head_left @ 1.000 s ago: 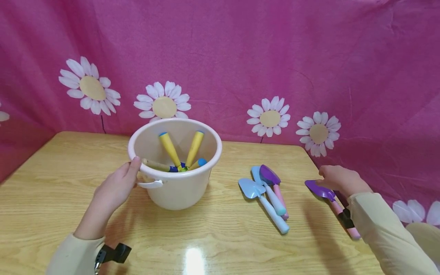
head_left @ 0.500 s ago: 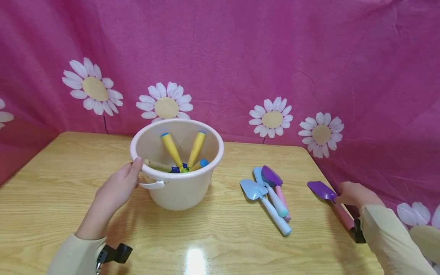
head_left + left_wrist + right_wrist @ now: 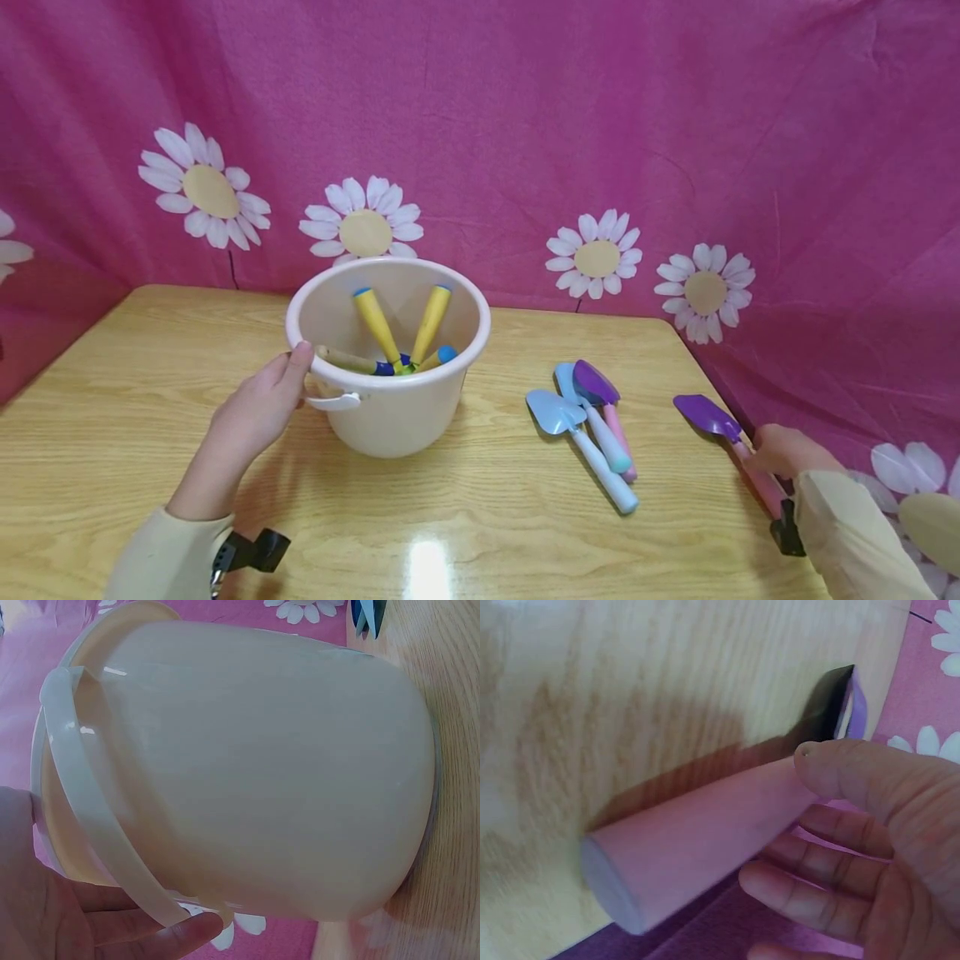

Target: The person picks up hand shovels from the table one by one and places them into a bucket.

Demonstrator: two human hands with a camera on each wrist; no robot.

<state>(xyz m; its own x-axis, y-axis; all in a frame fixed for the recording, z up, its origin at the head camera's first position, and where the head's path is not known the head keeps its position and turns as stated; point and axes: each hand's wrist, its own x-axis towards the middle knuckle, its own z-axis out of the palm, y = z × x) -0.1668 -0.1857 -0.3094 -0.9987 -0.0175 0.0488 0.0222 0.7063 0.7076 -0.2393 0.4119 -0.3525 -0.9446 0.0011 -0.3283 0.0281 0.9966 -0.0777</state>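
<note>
My left hand (image 3: 257, 408) grips the rim of a cream plastic bucket (image 3: 397, 421), thumb on the rim; in the left wrist view its fingers reach in by the white bail handle (image 3: 97, 810). Several yellow-handled tools (image 3: 375, 327) with blue ends lean inside the bucket. At the table's right edge, my right hand (image 3: 793, 454) pinches a trowel (image 3: 705, 415) with a purple blade. The right wrist view has the thumb on its pink handle (image 3: 705, 840) and fingers on the handle's other side. The blade lies close over the table.
Between bucket and right hand lie light blue trowels (image 3: 555, 412) and a purple one (image 3: 595, 382) with a pink handle, overlapping in a pile. A pink curtain (image 3: 480, 150) with daisies hangs behind the wooden table (image 3: 480, 533) and along its right side.
My right hand has moved back from the purple blade to the pink handle and taken hold of it. The left hand stays on the bucket's rim.
</note>
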